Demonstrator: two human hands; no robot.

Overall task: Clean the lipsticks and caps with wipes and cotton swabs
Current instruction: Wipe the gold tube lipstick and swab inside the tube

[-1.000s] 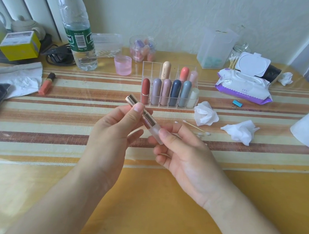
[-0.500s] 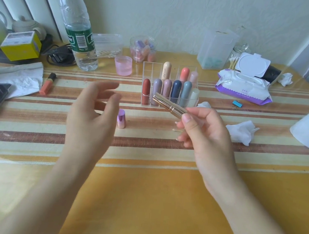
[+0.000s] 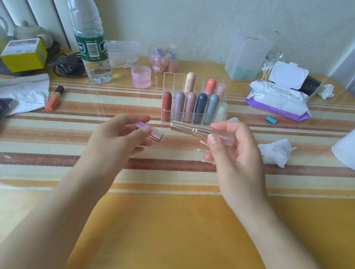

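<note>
A gold lipstick is pinched by the fingers of the right hand, and a small purple tube by those of the left hand, above the tabletop. Crumpled wipes suggest cleaning is underway; how much is left cannot be told.

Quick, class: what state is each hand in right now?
Left hand: closed, pinching the purple cap.
Right hand: closed, gripping the gold lipstick.

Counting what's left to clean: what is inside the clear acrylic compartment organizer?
Nine capped lipsticks stand upright: six in front, three behind. Back-left cells of the clear acrylic compartment organizer look empty. Front tubes cover the back row's lower halves.
</note>
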